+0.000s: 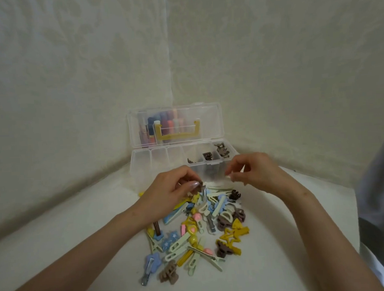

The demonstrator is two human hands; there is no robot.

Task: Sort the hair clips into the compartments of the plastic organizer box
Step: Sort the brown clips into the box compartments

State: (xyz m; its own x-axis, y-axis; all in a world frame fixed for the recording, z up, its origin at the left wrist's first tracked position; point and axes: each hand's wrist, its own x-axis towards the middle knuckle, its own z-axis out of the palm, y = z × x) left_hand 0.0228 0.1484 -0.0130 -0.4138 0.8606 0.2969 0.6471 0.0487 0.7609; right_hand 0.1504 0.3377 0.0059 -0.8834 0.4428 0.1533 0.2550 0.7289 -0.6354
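Observation:
A pile of hair clips (197,231) in blue, yellow, white, pink and brown lies on the white surface in front of me. Behind it stands the clear plastic organizer box (143,160) with its lid raised. A few brown clips (222,151) lie in its right-hand compartments; the left ones look bare. My left hand (166,192) pinches a small brown clip (202,184) at the far edge of the pile. Above the box's front wall hovers my right hand (253,171), fingers curled, with something small and pale at its fingertips.
The raised lid (207,122) shows a yellow handle and coloured items stacked behind it. The box sits in a corner between two pale patterned walls. A grey garment (378,192) hangs at the right edge.

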